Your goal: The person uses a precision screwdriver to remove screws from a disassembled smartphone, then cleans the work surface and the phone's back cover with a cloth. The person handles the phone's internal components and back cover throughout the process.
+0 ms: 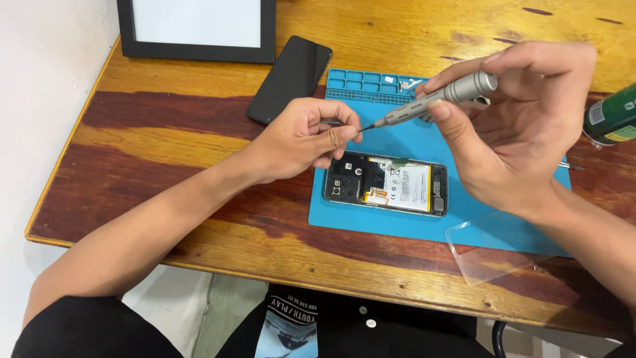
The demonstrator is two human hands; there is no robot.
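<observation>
right hand (pixel 523 126): wrapped around a grey precision screwdriver (pixel 437 99), tip aimed at the left fingertips
left hand (pixel 301 139): fingertips pinched at the screwdriver tip; what they hold is too small to tell
opened phone (pixel 386 183): on the blue repair mat (pixel 404 142), just below both hands
black back cover (pixel 290 78): on the wooden table (pixel 165 166), left of the mat

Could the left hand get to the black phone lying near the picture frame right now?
Probably yes: the left hand is close to the black phone, with only bare table between, though its fingertips are at the screwdriver tip.
</observation>
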